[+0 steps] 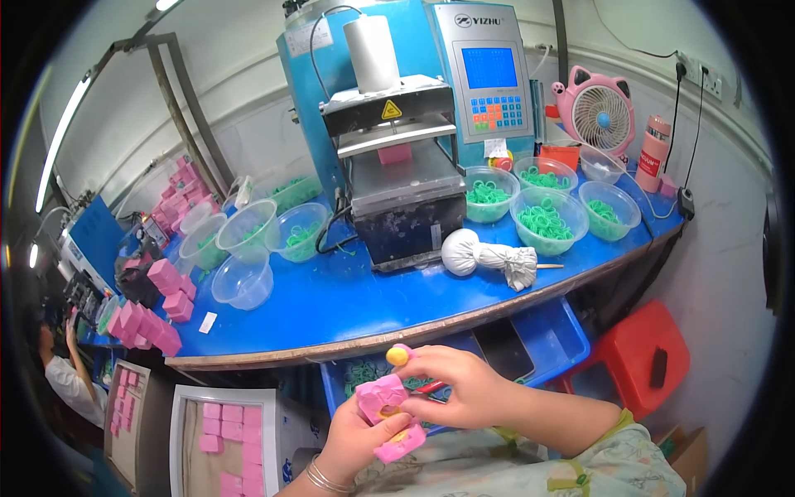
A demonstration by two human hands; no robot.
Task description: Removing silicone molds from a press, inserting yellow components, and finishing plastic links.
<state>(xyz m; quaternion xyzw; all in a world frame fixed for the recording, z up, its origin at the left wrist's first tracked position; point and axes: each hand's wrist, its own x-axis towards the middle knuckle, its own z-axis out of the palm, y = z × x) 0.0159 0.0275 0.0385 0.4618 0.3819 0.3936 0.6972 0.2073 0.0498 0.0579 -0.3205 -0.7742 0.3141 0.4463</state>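
My left hand (348,438), with bangles at its wrist, holds a pink rubber mold (377,397) low in front of me. A round hollow with a yellow rim shows in the mold, and a pink flap (402,444) with yellow inside hangs below my thumb. Beside it is my right hand (466,382), its thumb and a fingertip close to the mold's right edge. A yellow-and-pink rounded piece (398,355) sits at its fingertips; whether worn or held is unclear. Red handles (431,386) show under the right palm, either held or lying behind it.
A wax injection machine (397,205) stands on the blue table (310,310), a pink block inside. Tubs (549,245) of green rings flank it. A white cloth bundle (487,255), pulled-out blue drawer (556,329), red stool (646,360) and mold tray (270,435) are near. Someone (74,385) works far left.
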